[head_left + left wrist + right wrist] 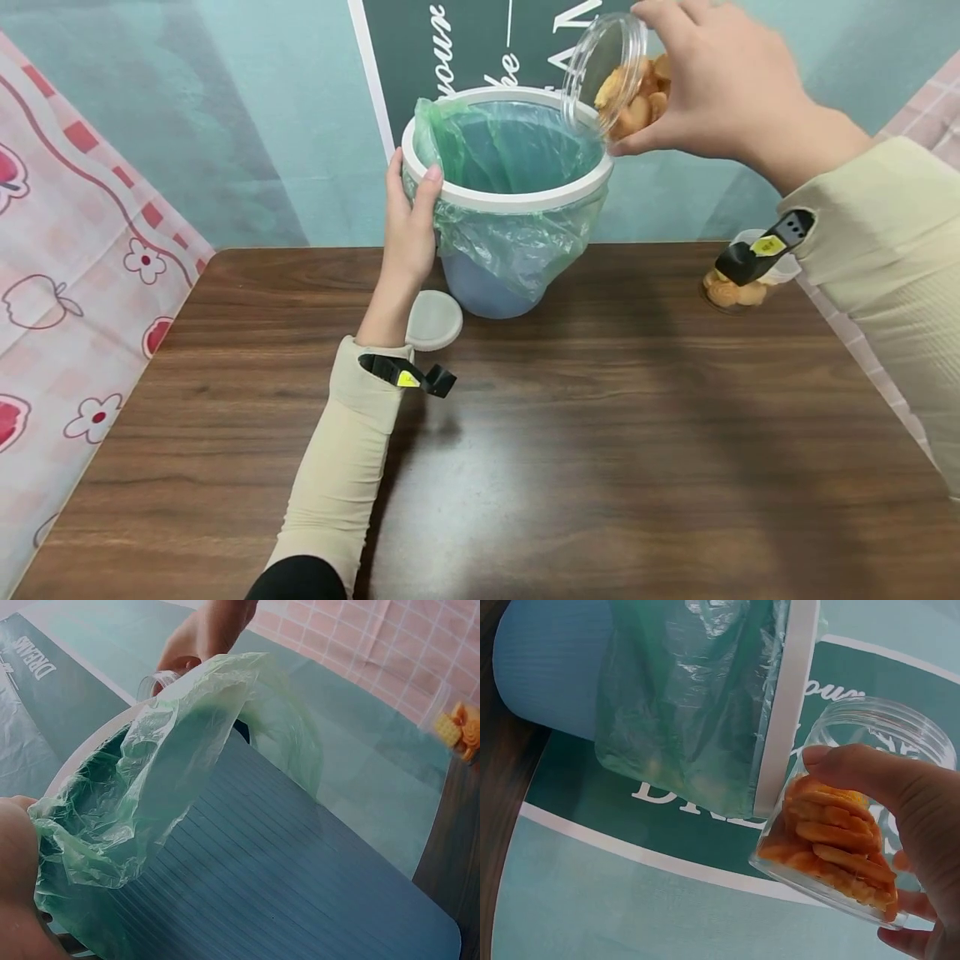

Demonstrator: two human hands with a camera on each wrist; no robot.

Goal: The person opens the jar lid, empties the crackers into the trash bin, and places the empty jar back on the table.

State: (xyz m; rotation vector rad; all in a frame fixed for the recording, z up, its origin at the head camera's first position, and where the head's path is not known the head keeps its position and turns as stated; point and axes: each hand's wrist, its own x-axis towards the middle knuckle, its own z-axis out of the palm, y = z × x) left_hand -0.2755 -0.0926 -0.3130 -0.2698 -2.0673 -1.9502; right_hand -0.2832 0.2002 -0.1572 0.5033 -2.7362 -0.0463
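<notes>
Two hands work well apart: the left hand [411, 221] grips the left side of a blue waste bin [487, 287] at its white rim ring [517, 201], and the right hand [727, 92] clasps a clear screw-top jar [609, 67] at the ring's right edge. The jar is tilted, its threaded mouth towards the bin's opening and its cookies [637, 104] lying inside.

For a clean pour, the mouth would best sit further over the opening before the base is raised, since cookies leaving near the ring could drop outside. A slow tip should keep them from tumbling out together, and the left hand does well to steady the bin against a knock.

The bin has a green plastic liner [517, 237], which also hangs down outside; its bottom is out of sight. A white lid [435, 320] lies beside the bin on the tabletop [525, 467]. At the right, a second jar [731, 292] also holds cookies, partly hidden by the wrist camera [761, 247].
</notes>
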